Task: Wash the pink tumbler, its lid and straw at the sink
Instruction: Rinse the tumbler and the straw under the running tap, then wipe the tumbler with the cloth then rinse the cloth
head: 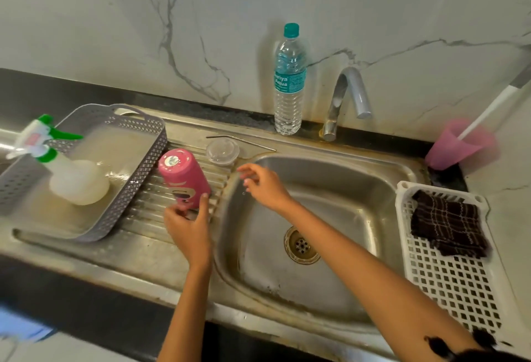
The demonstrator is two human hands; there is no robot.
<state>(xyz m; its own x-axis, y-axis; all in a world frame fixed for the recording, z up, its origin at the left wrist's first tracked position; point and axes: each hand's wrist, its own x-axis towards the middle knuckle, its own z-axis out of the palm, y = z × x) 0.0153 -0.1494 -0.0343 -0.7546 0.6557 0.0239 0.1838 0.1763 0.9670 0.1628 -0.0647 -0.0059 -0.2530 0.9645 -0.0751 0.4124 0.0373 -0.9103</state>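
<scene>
The pink tumbler (pixel 184 178) stands upside down on the ribbed steel drainboard (pixel 149 203), tilted a little. My left hand (pixel 188 226) grips its lower end with thumb and fingers. Behind it the clear round lid (pixel 222 151) lies flat on the drainboard. The thin metal straw (pixel 241 142) rests further back, along the rim near the wall. My right hand (pixel 263 185) hovers over the left edge of the sink basin (pixel 344 189), fingers spread and holding nothing, with water drops falling from it.
A grey perforated basket (pixel 138 172) with a spray bottle (pixel 57 166) sits at the left. A water bottle (pixel 289 80) and the tap (pixel 344 97) stand at the back. At the right are a white crate (pixel 448 275) with a dark cloth (pixel 448 226) and a pink cup (pixel 457 146).
</scene>
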